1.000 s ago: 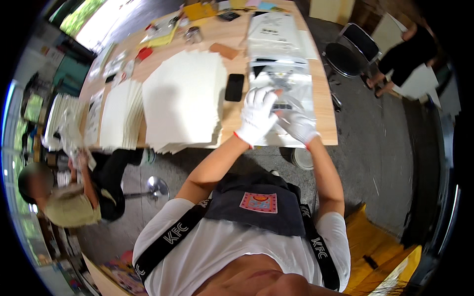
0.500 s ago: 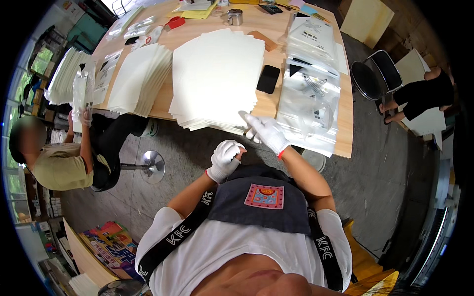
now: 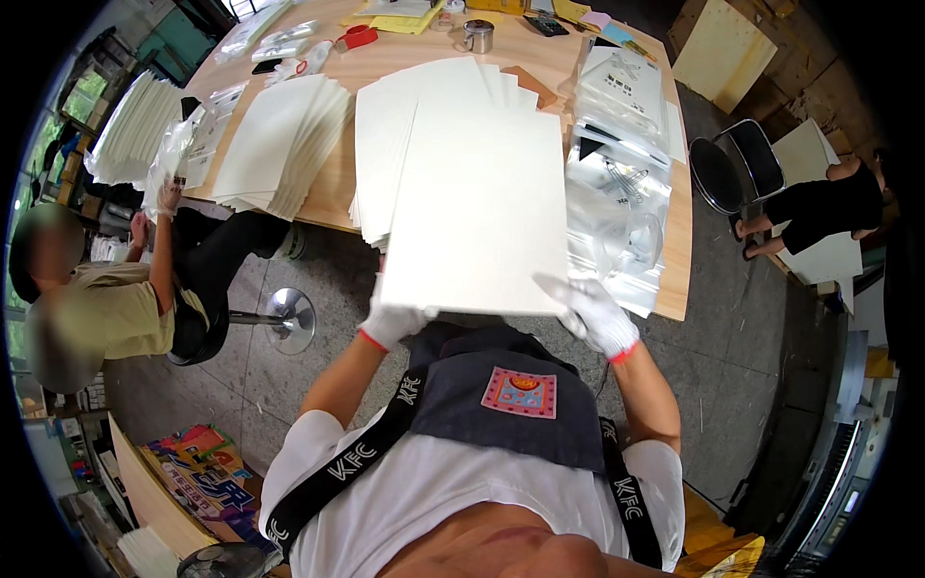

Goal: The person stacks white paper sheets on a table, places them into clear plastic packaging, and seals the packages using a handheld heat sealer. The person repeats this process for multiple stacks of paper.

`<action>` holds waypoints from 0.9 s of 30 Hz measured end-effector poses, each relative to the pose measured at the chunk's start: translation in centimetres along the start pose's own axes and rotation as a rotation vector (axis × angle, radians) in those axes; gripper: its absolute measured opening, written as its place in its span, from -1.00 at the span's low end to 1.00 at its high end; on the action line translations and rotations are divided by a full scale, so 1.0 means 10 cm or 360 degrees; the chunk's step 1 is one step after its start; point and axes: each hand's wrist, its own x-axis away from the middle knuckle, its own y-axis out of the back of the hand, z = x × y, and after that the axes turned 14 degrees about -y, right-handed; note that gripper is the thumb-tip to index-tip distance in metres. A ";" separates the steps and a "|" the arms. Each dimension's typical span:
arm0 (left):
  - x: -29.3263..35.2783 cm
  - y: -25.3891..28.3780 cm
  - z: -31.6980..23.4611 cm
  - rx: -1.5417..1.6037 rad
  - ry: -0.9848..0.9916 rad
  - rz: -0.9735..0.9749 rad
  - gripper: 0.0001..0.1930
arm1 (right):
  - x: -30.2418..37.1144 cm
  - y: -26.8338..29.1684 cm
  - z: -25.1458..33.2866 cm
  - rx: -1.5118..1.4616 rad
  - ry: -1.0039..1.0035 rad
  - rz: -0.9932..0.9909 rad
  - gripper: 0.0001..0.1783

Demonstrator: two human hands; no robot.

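Observation:
A large white sheet [image 3: 487, 212] is drawn toward me over the table's near edge. My left hand [image 3: 393, 323], in a white knit glove, is closed on its near left corner, the fingers partly hidden beneath. At the near right corner my right hand [image 3: 599, 316], gloved alike, grips the sheet with the thumb on top. Behind and to the left, a stack of similar white sheets [image 3: 385, 116] lies slightly fanned on the table. Clear plastic bags [image 3: 612, 207] with dark print are piled just right of the held sheet.
Another fanned stack of white sheets [image 3: 275, 135] lies to the left on the wooden table [image 3: 400, 46]. A metal cup [image 3: 478, 37] and red tape dispenser [image 3: 356, 39] stand farther back. On the left a seated person [image 3: 125, 299] handles a clear bag; a black chair [image 3: 723, 173] is at right.
Both hands have moved apart and taken hold of a sheet's near corners. That sheet has come off the stack, toward me and rightward, covering the black phone. The seated person's bag has shifted.

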 end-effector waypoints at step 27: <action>-0.72 -1.96 1.26 -0.2464 -0.1106 0.1431 -0.21 | 0.67 0.39 -0.55 0.0185 0.1062 -0.1678 -0.74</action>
